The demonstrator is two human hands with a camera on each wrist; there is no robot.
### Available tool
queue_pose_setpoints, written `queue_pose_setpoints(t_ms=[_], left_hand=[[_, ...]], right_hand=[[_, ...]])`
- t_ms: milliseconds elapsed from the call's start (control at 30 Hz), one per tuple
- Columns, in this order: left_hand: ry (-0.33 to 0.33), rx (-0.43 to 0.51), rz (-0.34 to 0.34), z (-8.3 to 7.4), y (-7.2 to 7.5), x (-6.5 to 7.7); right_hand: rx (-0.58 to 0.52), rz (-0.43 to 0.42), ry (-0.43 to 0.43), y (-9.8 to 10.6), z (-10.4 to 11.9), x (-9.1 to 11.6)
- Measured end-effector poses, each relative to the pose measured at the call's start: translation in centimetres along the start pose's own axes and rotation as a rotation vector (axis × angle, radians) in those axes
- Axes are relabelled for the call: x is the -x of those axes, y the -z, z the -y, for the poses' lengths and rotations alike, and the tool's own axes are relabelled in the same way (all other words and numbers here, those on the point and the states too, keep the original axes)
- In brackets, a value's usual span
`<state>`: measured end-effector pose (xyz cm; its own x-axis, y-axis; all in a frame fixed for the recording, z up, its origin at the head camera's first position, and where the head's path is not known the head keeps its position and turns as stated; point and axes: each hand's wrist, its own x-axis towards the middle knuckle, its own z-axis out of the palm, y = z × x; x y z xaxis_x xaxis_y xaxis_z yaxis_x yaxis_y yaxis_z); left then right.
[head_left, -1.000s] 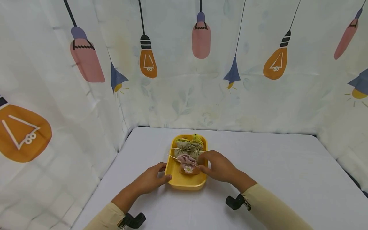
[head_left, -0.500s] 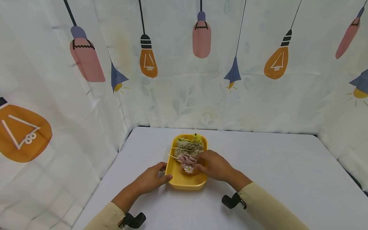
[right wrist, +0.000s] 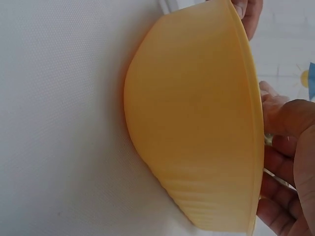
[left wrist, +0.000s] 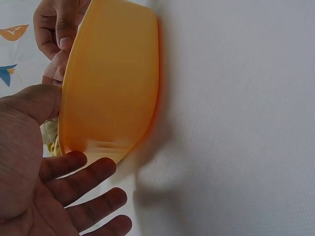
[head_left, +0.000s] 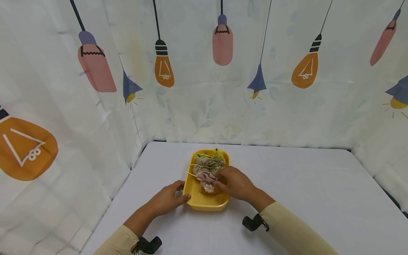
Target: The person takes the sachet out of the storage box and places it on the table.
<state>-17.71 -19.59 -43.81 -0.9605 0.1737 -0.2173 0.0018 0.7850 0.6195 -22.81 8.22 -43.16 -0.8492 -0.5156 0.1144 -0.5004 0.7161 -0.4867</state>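
Note:
A yellow plastic tray (head_left: 198,201) stands on the white table, holding small drawstring pouches. The pink pouch (head_left: 208,177), with a white flower and a brownish lower part, lies in its middle. My right hand (head_left: 237,184) reaches over the right rim and pinches the pink pouch's gathered top between thumb and fingers. At the left rim, my left hand (head_left: 169,199) holds the tray, thumb over the edge and fingers spread along the outer wall, as the left wrist view shows. Behind the pink pouch sit grey-green pouches (head_left: 201,165) with pale cords.
White tablecloth (head_left: 302,187) surrounds the tray on every side. A pale curtain (head_left: 191,117) printed with hanging lamps rises behind the table and along its sides. Black wrist cameras (head_left: 253,223) jut from both beige sleeves.
My right hand and forearm have shifted slightly left, bringing the fingers further over the pink pouch. The left hand, tray and pouches stay in place.

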Motion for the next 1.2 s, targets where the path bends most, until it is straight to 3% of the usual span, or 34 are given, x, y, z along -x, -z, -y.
queue_pose_setpoints(t_ms=[500, 900, 1200], left_hand=[[0.003, -0.002, -0.001, 0.4, -0.1, -0.1], [0.001, 0.0, 0.002, 0.3, -0.2, -0.1], [0.009, -0.005, 0.004, 0.4, 0.0, -0.1]], right_hand=[[0.005, -0.031, 0.004, -0.2, 0.3, -0.5], [-0.081, -0.049, -0.056, 0.9, 1.2, -0.1], [-0.113, -0.109, -0.08, 2.1, 1.2, 0.4]])
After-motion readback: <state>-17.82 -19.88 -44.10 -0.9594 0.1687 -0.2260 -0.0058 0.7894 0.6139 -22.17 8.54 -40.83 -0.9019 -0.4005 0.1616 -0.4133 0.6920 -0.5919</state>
